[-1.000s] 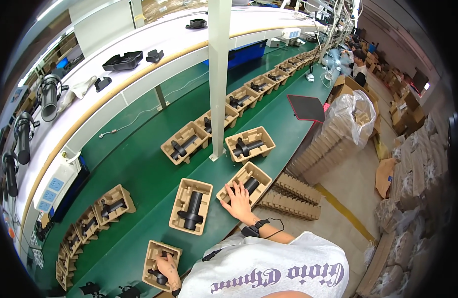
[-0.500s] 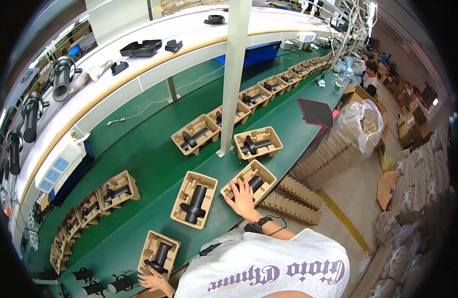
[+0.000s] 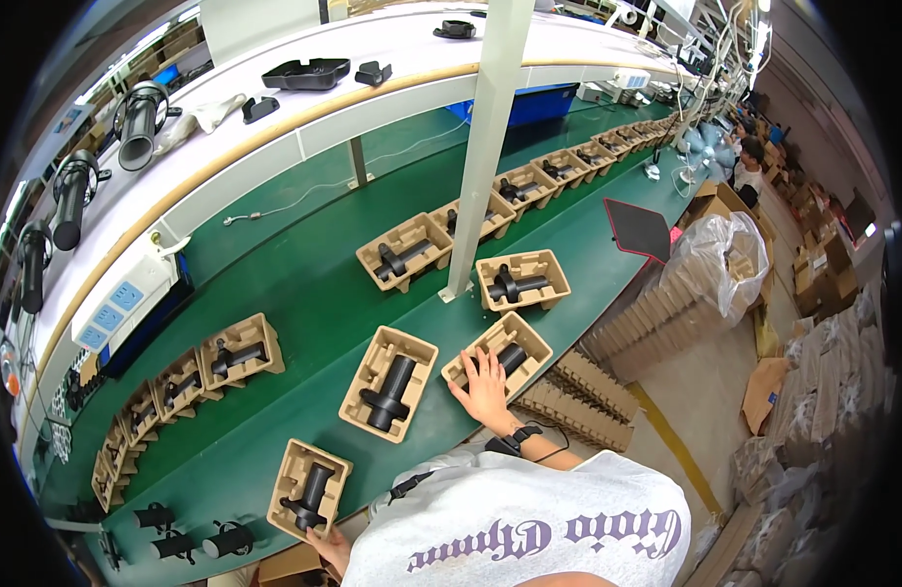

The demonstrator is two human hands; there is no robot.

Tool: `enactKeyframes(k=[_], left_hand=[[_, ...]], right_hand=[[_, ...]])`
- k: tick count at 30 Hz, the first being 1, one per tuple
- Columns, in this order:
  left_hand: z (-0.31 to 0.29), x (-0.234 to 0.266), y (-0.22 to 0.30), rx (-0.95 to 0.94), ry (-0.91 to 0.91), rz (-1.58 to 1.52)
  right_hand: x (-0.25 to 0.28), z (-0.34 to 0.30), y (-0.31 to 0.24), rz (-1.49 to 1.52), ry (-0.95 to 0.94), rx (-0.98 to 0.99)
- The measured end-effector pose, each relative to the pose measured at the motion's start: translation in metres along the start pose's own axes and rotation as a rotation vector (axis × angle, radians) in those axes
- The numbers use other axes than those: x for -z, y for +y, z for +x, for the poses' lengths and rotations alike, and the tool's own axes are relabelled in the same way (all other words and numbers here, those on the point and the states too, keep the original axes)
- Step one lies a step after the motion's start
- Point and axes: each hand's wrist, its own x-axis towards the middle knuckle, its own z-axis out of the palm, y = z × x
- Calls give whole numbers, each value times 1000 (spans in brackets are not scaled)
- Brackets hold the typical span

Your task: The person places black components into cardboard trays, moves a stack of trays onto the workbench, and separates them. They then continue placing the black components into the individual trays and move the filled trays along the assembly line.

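Observation:
Fingers spread, my right hand (image 3: 487, 393) lies over the near left end of a tan moulded-pulp tray (image 3: 453, 372) holding a black cylindrical part (image 3: 511, 358). It covers one end of that part. At the lower left my left hand (image 3: 330, 548) grips the near end of another pulp tray (image 3: 277, 504); its fingers are partly hidden. A black tube with a wide collar (image 3: 312, 492) rests inside. Between my hands stands a third tray (image 3: 371, 354) with a similar black part (image 3: 389, 391), untouched.
A filled tray (image 3: 561, 266) stands beyond my right hand by a white post (image 3: 477, 166). Rows of filled trays (image 3: 241, 357) line the green bench. Loose black tubes (image 3: 228, 539) lie at lower left. Stacked empty trays (image 3: 578, 406) stand off the bench's right edge.
My left hand has gone from lying spread beside the lower-left tray to gripping its near end; that tray has shifted slightly. My right hand stays on its tray. The view has shifted a little.

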Motion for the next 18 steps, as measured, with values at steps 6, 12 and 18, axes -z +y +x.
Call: enactKeyframes(k=[6, 12, 18], left_hand=[[-33, -61, 1, 315, 283, -161], [-28, -61, -5, 311, 55, -316], [-36, -64, 0, 210, -94, -244]], right_hand=[[-1, 0, 1, 8, 8, 1], [-2, 0, 2, 2, 9, -11], [0, 0, 2, 13, 0, -14]])
